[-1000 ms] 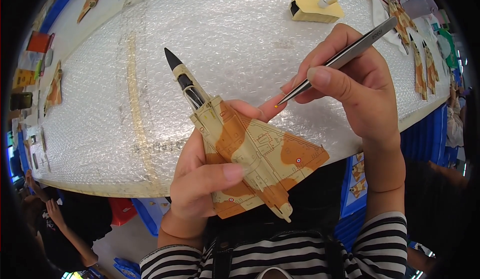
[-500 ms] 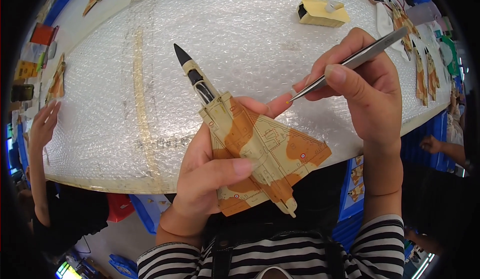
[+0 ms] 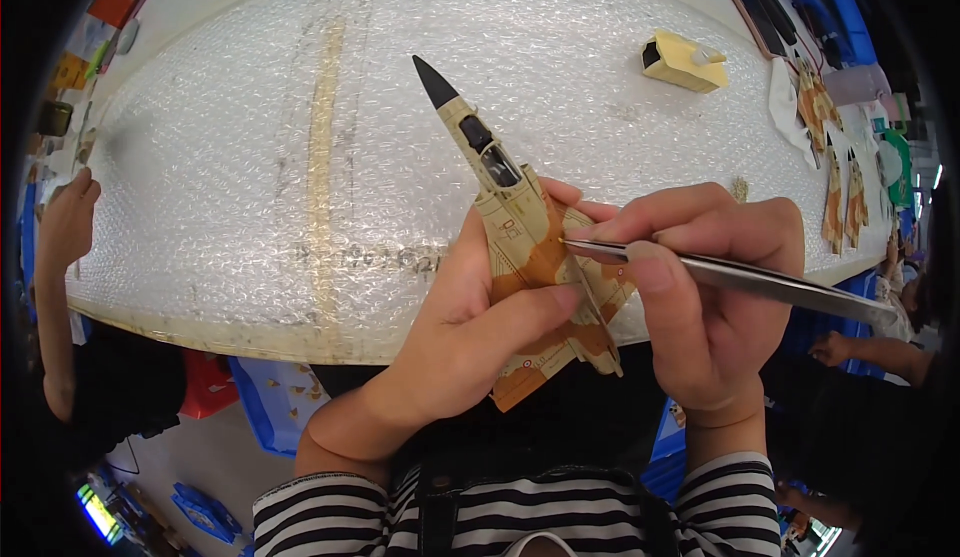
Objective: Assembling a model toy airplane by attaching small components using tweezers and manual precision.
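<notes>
A model fighter jet [image 3: 528, 227] in tan and orange-brown camouflage, with a black nose, is gripped in my left hand [image 3: 450, 342]. My left thumb lies across its fuselage, and the fingers are mostly hidden beneath it. The nose points up and to the left. In my right hand [image 3: 715, 307], thumb and fingers pinch metal tweezers [image 3: 760, 283]. Their tip meets the jet's body behind the cockpit, near the wing root. A tiny yellowish speck shows there, too small to name. My right hand covers part of the far wing.
Bubble wrap [image 3: 220, 157] covers the table, with a yellowish tape strip [image 3: 320, 167] along it. A yellow block [image 3: 685, 62] holding a small container stands beyond my hands. More camouflaged jets [image 3: 855, 202] lie at right. At left is another person's hand [image 3: 68, 219]; below it, a blue tray [image 3: 262, 412].
The tweezers' tip has come down from beside my left fingertip onto the jet's body, a yellowish speck at the tip before. My right hand has moved lower; the person's hand at left has shifted.
</notes>
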`<state>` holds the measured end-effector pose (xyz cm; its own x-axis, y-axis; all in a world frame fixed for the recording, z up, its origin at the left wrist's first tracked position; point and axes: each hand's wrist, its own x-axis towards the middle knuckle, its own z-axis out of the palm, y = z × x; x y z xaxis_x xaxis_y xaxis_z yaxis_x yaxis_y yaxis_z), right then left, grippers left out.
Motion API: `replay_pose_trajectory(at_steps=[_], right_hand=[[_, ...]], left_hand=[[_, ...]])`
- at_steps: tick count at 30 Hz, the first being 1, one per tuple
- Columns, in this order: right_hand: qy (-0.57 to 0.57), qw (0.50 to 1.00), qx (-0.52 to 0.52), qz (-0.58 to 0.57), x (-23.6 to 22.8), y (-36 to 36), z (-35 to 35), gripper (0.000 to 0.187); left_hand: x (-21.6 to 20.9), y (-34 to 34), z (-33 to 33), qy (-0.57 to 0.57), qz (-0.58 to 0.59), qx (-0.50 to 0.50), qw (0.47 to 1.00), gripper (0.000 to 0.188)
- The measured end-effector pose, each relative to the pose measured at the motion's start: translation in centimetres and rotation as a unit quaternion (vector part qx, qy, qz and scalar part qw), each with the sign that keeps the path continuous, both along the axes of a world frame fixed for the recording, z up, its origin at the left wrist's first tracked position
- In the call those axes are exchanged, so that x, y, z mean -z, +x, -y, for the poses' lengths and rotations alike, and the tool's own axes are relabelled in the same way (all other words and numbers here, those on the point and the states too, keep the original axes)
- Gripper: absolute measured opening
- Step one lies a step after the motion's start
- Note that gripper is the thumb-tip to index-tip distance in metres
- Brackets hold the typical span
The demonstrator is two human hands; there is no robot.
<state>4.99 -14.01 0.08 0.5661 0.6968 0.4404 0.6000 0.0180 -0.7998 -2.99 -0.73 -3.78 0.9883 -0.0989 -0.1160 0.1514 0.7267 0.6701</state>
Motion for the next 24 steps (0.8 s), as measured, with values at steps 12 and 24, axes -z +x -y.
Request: replay_pose_trajectory(at_steps=[12, 24], right_hand=[[-0.067, 0.997, 0.041, 0.012, -0.45, -0.91, -0.18, 0.021], [-0.074, 0.995, 0.033, 0.053, -0.6, -0.92, -0.23, 0.019]], left_hand=[[-0.47, -0.04, -0.33, 0.02, -0.015, 0.009, 1.0, 0.048], [-0.74, 0.02, 0.32, 0.018, -0.047, -0.04, 0.998, 0.051]])
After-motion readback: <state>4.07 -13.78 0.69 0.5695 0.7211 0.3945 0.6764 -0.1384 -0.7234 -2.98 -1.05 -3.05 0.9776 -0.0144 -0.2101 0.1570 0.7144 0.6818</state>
